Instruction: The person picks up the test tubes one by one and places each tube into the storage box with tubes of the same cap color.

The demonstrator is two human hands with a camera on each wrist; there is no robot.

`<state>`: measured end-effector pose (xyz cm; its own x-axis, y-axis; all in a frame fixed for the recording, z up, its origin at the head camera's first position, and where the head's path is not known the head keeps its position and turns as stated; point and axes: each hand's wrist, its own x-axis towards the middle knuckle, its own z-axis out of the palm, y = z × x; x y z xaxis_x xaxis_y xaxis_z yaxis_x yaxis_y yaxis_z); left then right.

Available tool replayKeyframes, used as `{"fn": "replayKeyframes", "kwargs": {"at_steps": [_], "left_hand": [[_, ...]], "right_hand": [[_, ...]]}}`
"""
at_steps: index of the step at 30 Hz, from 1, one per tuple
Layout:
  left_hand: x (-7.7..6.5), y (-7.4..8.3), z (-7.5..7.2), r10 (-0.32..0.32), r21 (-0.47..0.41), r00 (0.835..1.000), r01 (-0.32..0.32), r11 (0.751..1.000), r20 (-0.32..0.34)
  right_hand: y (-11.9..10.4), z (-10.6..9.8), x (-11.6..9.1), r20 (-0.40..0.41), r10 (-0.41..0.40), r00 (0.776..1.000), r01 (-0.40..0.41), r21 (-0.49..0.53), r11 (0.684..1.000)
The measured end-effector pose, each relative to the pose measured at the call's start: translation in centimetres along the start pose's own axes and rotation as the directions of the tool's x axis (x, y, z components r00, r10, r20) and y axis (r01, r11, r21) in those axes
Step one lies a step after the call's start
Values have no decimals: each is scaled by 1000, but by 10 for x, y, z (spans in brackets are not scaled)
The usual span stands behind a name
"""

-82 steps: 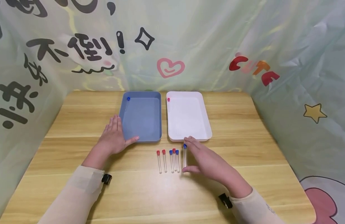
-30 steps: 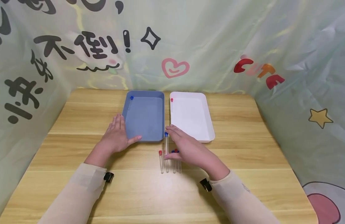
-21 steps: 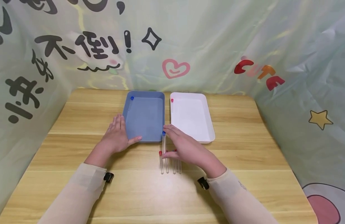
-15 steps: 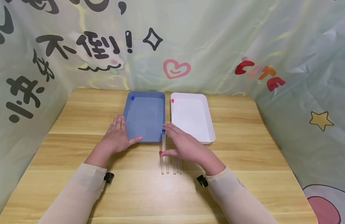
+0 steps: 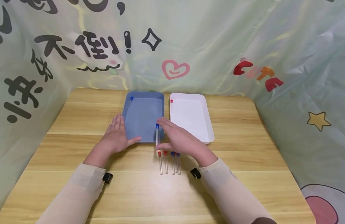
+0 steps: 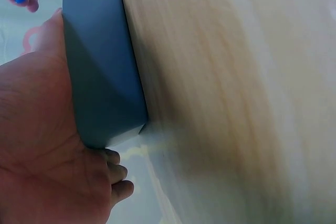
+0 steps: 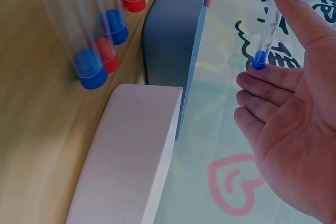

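Right hand [image 5: 181, 137]: grasping one slim clear tube with a blue cap [image 5: 157, 136], end to end; fingertips at the cap, thumb at the rounded end.
Tube position: over the near right part of the shallow rectangular blue-grey tray [image 5: 144, 116] in the head view; height above it hard to judge.
Left hand [image 5: 116, 135]: released, grasping nothing; fingers straight along the same tray's left side, thumb on its near rim.
Risk, grip: tube may slip or spring loose, being held only at its tips; smooth walls would likely help it go.
Risk, rim: rounded end may catch the tray's near wall if the hand comes in low.
Risk, tray: may slide or pivot if the left hand presses unevenly.
Contents, blue-grey tray: one blue-capped tube [image 5: 131, 99], far left corner, clear body faint.
Contents, shallow rectangular white tray [image 5: 190, 118]: one small red cap [image 5: 171, 101], far left corner; any clear body cannot be made out.
Loose stock: three red-capped clear tubes [image 5: 160, 164] and two blue-capped clear tubes [image 5: 173, 164], lying on the wood-grain table [image 5: 133, 193] before the trays; two reds apart at left, then blue, red, blue bunched, contact unclear.
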<state>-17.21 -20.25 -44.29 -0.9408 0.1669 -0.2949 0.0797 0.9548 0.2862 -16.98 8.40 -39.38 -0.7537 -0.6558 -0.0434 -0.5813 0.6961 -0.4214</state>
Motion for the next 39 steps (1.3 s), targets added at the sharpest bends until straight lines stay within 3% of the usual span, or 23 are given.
{"fn": "replayKeyframes", "kwargs": {"at_steps": [27, 39], "left_hand": [[-1, -4, 0, 22, -10, 999, -22, 1000, -23], [-1, -5, 2, 17, -29, 1000, -17, 999, -26]], "right_hand": [[5, 8, 53, 77, -4, 997, 1, 35, 999], [9, 16, 71, 97, 27, 995, -24, -34, 999]]}}
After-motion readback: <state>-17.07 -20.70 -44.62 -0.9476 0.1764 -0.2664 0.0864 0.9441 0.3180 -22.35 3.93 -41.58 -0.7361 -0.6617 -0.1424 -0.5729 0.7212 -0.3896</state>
